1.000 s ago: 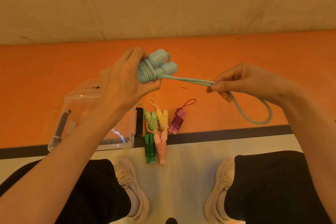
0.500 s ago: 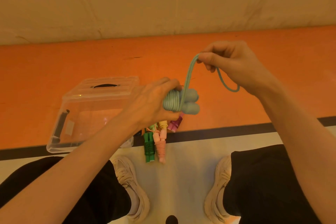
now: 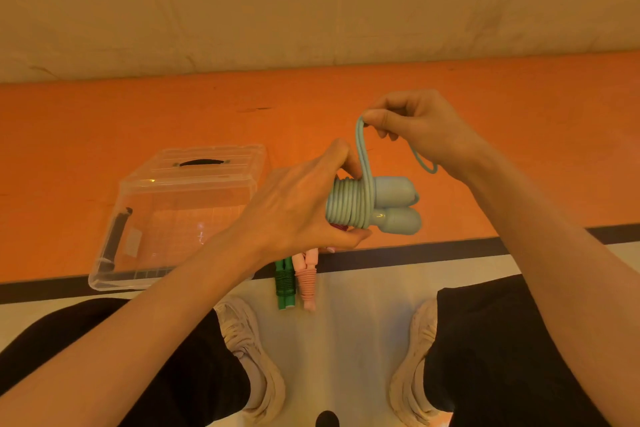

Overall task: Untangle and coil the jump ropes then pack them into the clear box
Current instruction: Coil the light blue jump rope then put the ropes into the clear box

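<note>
**A:** What are the hands doing?

**B:** The left hand (image 3: 304, 208) grips the blue jump rope (image 3: 374, 206) by its wound end, thumb underneath, fingers curled over the top; the two handles stick out to the right, side by side. The right hand (image 3: 415, 128) is raised above it, palm down, pinching the loose cord (image 3: 362, 149) between thumb and forefinger. A short tail loops down behind that wrist.

**B:** And how would you expect it to handle?

**A:** Light, I'd say. The cord looks soft and rubbery, bending easily but likely to spring loose if tension drops. The handles seem hard and smooth, so the wrapped section is the better place to hold.

**B:** Where's everything else?

**A:** Just below the hands, a green rope (image 3: 284, 284) and a pink rope (image 3: 307, 284) lie coiled on the floor, touching each other; others are hidden behind the left hand. The clear box (image 3: 114, 253) sits to the left on the orange mat (image 3: 519, 184), open, nothing visibly packed in it.
</note>
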`<state>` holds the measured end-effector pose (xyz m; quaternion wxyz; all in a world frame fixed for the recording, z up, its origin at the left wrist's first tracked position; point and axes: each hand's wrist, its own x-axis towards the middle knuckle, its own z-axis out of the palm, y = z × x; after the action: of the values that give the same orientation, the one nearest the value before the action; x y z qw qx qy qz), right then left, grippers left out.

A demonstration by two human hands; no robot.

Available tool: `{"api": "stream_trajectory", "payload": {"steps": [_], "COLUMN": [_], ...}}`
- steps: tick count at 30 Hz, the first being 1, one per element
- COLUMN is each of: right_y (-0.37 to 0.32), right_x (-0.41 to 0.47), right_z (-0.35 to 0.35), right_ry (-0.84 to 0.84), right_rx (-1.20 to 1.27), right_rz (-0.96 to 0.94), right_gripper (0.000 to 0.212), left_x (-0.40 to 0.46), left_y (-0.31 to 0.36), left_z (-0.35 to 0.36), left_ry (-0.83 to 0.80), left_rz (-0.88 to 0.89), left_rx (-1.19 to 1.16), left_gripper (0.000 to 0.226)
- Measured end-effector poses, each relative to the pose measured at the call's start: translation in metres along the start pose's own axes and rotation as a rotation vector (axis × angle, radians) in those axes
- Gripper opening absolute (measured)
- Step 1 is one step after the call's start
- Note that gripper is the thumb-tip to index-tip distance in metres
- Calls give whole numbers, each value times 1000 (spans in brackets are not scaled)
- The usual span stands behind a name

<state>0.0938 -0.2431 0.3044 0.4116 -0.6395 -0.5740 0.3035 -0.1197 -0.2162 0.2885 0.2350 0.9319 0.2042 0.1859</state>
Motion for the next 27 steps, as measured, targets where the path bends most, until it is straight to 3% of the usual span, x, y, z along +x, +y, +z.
{"api": "stream_trajectory", "payload": {"steps": [4, 12, 18, 21, 25, 27], "right_y": [5, 9, 14, 14, 5, 1], "right_x": [0, -2, -7, -10, -16, -20], "right_z": [1, -2, -2, 2, 6, 5], "right_ry": [-43, -16, 7, -33, -196, -279], "right_rx": [-28, 21, -39, -54, 52, 74], "right_rz": [36, 74, 133, 140, 101, 84], "right_gripper": [13, 13, 28, 48, 16, 17], "left_x": [0, 4, 6, 7, 6, 6], "left_y": [-1, -2, -5, -8, -14, -17], "left_z": [1, -7, -8, -12, -12, -9], "left_ry": [6, 146, 294, 375, 424, 423], "left_rz": [64, 45, -73, -196, -249, -266], "left_rx": [-43, -254, -327, -354, -259, -190], "left_gripper": [75, 66, 60, 58, 53, 54]}}
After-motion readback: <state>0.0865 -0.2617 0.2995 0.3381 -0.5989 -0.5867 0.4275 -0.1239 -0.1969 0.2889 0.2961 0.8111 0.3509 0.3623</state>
